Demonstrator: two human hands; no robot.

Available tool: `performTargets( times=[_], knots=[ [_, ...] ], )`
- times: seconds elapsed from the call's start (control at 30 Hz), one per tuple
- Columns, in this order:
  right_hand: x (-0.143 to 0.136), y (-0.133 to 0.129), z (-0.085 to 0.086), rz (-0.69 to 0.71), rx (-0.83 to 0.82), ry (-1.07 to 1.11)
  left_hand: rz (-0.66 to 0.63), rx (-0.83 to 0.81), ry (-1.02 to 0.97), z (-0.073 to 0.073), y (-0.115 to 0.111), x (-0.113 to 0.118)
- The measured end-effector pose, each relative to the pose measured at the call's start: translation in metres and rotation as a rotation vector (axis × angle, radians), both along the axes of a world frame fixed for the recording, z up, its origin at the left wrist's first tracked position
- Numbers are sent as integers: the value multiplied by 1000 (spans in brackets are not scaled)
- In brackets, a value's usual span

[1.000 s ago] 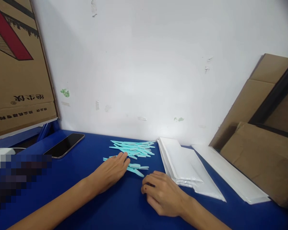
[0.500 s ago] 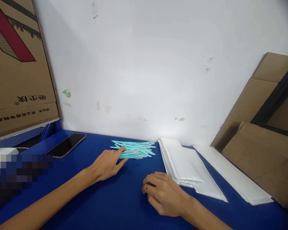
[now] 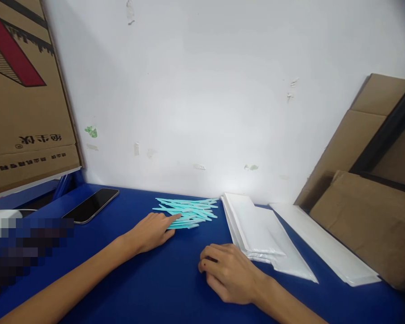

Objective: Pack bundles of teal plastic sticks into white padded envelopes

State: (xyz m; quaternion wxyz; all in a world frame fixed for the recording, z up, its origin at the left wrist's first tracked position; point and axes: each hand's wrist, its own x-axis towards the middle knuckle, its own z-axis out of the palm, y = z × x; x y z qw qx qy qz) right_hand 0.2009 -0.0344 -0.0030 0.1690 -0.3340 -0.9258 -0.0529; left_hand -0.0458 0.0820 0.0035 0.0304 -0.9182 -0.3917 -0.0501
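Behind the blue bench [image 3: 138,288] stood a white wall [image 3: 195,99], with some old bits of tape and a few green marks on it. Near the middle of the back edge of the bench lay a loose pile of thin turquoise sticks [image 3: 192,210], many of them crossing each other, but most were lying roughly along that edge. My left hand [image 3: 151,231] was at the near left side of this pile. Its index finger was stretched over the nearest sticks, and the thumb was lower, on the side toward me; whether they pinched these sticks or only touched them, I could not tell. My right hand [image 3: 227,272] rested on the bench, apart from the pile, with its fingers loosely curled. Its palm was hidden, so I could not tell if something was inside.

Just beyond my right hand was a stack of white packets [image 3: 259,229], its far end close to the back edge. Farther right lay one long white packet [image 3: 327,245], beside brown cardboard [image 3: 367,225]. Near the back left corner was a dark phone [image 3: 92,205], and above it, to the left, a printed carton [image 3: 30,112].
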Motion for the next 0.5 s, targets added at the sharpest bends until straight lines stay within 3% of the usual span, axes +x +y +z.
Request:
performTargets(
  times=[0.5],
  knots=[
    [1, -1, 1, -19, -13, -22, -152, 89, 166, 3, -10, 4]
  ],
)
